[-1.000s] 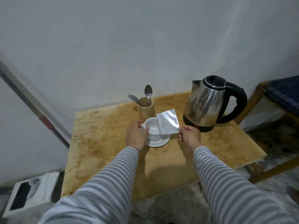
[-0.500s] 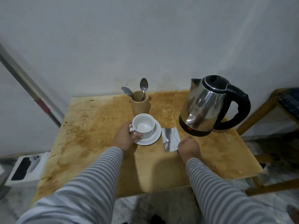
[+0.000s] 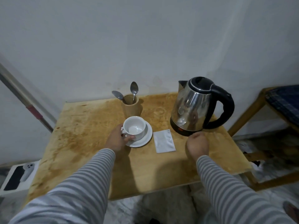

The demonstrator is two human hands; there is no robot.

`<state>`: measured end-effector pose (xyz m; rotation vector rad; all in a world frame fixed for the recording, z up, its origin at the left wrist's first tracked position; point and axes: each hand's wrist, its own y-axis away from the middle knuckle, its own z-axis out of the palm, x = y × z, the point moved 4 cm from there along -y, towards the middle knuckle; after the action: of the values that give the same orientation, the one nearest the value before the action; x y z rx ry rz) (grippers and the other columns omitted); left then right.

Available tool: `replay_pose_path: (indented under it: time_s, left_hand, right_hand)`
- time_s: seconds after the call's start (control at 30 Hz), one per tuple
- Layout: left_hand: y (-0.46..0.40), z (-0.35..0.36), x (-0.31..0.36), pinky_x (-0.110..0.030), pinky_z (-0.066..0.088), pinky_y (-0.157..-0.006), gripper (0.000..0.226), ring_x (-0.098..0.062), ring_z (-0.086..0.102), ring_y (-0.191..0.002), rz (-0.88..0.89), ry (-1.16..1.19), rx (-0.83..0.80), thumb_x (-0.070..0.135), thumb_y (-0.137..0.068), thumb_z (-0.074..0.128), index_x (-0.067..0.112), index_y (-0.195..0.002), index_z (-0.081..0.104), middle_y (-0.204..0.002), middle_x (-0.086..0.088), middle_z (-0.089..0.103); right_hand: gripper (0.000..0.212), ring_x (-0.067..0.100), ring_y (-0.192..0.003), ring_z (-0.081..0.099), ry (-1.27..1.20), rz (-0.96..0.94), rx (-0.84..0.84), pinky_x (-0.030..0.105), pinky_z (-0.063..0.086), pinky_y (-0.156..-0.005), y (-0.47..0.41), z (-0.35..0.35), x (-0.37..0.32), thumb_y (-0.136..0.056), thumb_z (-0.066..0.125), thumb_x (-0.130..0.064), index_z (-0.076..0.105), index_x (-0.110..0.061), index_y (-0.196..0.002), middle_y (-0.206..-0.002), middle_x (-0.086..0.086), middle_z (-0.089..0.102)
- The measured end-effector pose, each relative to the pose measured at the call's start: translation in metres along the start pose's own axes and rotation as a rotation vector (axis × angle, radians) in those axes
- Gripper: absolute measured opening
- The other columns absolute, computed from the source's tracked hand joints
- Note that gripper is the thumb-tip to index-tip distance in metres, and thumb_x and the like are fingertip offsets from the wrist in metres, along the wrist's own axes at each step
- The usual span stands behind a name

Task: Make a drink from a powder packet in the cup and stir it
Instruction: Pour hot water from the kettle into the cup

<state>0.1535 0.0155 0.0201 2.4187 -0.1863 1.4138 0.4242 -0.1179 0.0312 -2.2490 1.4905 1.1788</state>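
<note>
Surface (image 3: 97, 126): a stained wooden top set against a pale wall; its near edge runs under both striped sleeves, its left and right edges are both in view.
Open room: the left half of the surface is bare, and so is the near strip in front of the cup and packet; the back right is taken by the kettle.
Cup (image 3: 135, 127): white, upright and empty, standing on a white saucer (image 3: 148, 136) near the middle of the surface; its handle points left, toward the left hand.
Left hand (image 3: 115, 140): fingers wrapped round the cup's handle side, thumb on the near wall, gripping the cup.
Packet (image 3: 164, 141): a silvery sachet lying flat on the surface, just right of the saucer and apart from it; its long axis runs from near to far, tilted slightly leftward at the far end.
Right hand (image 3: 197, 144): curled into a loose fist with nothing in it, near the base of the kettle, right of the packet and not touching it.
Kettle (image 3: 196, 107): steel body, black lid and handle; the handle points right, the spout back left.
Holder (image 3: 131, 105): a wooden tube behind the cup, with two spoons (image 3: 134, 90) standing bowl-up in it.
Right edge: a wooden frame (image 3: 246, 113) stands close beside the surface there.
</note>
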Motion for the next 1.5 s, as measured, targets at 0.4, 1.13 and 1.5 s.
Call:
replay_pose_path:
  time_s: [0.4,1.13,1.5]
  left_hand:
    - [-0.002,0.003,0.002,-0.047,0.048,-0.096,0.063,-0.030,0.059,-0.110,-0.007,-0.029,-0.034,0.016,-0.078,0.076,0.013,-0.134,0.045,-0.126,-0.012,0.060]
    - [0.000,0.004,-0.004,-0.019,0.045,-0.069,0.053,-0.016,0.060,-0.096,0.013,0.057,-0.019,0.019,-0.078,0.076,0.026,-0.121,0.045,-0.109,0.002,0.061]
    - [0.000,0.003,0.000,-0.018,0.044,-0.069,0.059,-0.018,0.059,-0.098,-0.009,0.045,-0.030,0.015,-0.079,0.075,0.019,-0.130,0.045,-0.113,-0.001,0.060]
  right_hand:
    - [0.049,0.032,-0.119,0.052,-0.303,-0.079,0.214,0.037,0.044,-0.093,-0.050,-0.099,-0.037,-0.083,0.065,-0.017,0.044,-0.014,-0.127,-0.130,0.011,0.053]
    - [0.011,0.023,-0.075,0.063,-0.609,-0.043,0.333,0.036,0.055,-0.068,-0.055,-0.077,-0.058,-0.079,0.060,-0.025,0.065,-0.017,-0.085,-0.080,0.002,0.067]
    - [0.010,0.018,-0.074,0.058,-0.554,-0.169,0.378,0.030,0.045,-0.067,-0.051,-0.092,-0.091,-0.080,0.063,-0.022,0.066,-0.014,-0.086,-0.081,0.001,0.065]
